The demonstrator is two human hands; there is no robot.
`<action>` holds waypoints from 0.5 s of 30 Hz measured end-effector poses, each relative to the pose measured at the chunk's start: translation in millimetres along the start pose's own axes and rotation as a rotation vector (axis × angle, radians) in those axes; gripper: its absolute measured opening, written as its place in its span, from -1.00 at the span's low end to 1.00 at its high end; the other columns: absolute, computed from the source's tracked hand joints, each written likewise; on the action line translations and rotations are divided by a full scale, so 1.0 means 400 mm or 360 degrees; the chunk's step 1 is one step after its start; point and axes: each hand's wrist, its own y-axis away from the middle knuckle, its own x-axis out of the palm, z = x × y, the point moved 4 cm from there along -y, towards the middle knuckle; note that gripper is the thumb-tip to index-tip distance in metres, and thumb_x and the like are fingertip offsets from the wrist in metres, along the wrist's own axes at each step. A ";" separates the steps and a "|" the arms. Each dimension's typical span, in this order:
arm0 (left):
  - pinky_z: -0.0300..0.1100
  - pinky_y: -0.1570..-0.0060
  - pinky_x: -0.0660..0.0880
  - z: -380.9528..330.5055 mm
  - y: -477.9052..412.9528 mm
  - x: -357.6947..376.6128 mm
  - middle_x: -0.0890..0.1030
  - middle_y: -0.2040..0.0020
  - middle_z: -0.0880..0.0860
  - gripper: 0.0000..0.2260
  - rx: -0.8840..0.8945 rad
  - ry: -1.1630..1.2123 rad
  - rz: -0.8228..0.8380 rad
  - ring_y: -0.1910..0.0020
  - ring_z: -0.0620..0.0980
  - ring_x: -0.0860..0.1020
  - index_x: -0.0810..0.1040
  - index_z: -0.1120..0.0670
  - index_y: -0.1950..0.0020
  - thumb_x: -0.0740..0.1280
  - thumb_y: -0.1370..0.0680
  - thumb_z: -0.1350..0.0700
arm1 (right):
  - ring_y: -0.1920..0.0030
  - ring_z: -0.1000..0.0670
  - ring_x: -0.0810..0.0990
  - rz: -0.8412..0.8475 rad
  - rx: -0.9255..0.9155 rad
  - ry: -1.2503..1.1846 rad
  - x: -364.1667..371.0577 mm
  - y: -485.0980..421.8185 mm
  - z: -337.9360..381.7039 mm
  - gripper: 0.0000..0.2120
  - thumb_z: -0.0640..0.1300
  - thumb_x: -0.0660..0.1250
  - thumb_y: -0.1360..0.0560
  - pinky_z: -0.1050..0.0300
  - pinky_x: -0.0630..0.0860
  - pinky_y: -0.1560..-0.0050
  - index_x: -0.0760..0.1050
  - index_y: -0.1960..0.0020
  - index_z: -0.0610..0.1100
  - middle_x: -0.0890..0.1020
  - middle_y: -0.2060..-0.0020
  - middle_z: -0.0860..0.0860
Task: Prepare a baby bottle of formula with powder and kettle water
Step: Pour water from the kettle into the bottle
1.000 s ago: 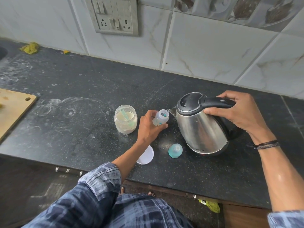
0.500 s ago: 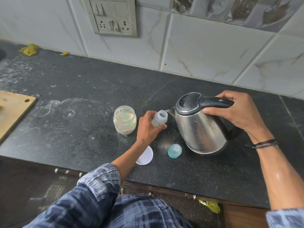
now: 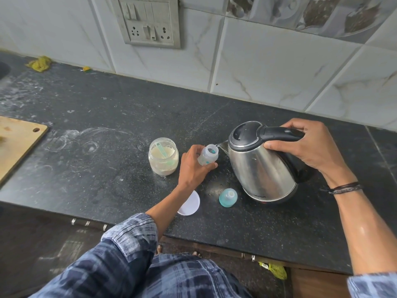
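My left hand grips a small clear baby bottle, tilted with its open mouth toward the kettle's spout. My right hand holds the black handle of a steel kettle, which leans left so its spout sits at the bottle's rim. A thin stream of water shows at the spout. The glass jar of powder, with a teal scoop inside, stands open left of the bottle. The bottle's teal teat cap lies on the black counter in front of the kettle.
The jar's white lid lies near the counter's front edge. A wooden cutting board sits at the far left. A yellow cloth lies by the tiled wall under a socket panel. Water drops dot the counter by the cap.
The kettle has tipped a little further left, bringing its spout onto the bottle's rim. My left hand holds the bottle in much the same place.
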 end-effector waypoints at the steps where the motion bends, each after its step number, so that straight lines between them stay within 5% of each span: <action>1: 0.07 -0.17 0.52 0.001 0.001 0.000 0.57 -0.12 -0.09 -0.51 0.0000 0.0005 -0.0004 -0.14 0.00 0.50 0.46 -0.06 -0.16 0.61 -0.34 -0.04 | 0.21 0.10 0.62 0.0000 -0.0002 -0.0001 0.000 0.000 0.001 -0.65 0.13 0.68 -0.22 0.14 0.49 0.12 0.67 0.12 0.00 0.71 0.22 0.09; 15: 0.09 -0.17 0.52 0.001 0.003 -0.001 0.56 -0.11 -0.10 -0.51 0.0009 0.0020 -0.0020 -0.15 0.02 0.52 0.44 -0.09 -0.15 0.61 -0.34 -0.04 | 0.23 0.15 0.62 0.0002 0.0011 -0.0012 -0.001 0.004 -0.002 -0.67 0.12 0.68 -0.22 0.18 0.48 0.14 0.67 0.12 0.02 0.71 0.23 0.13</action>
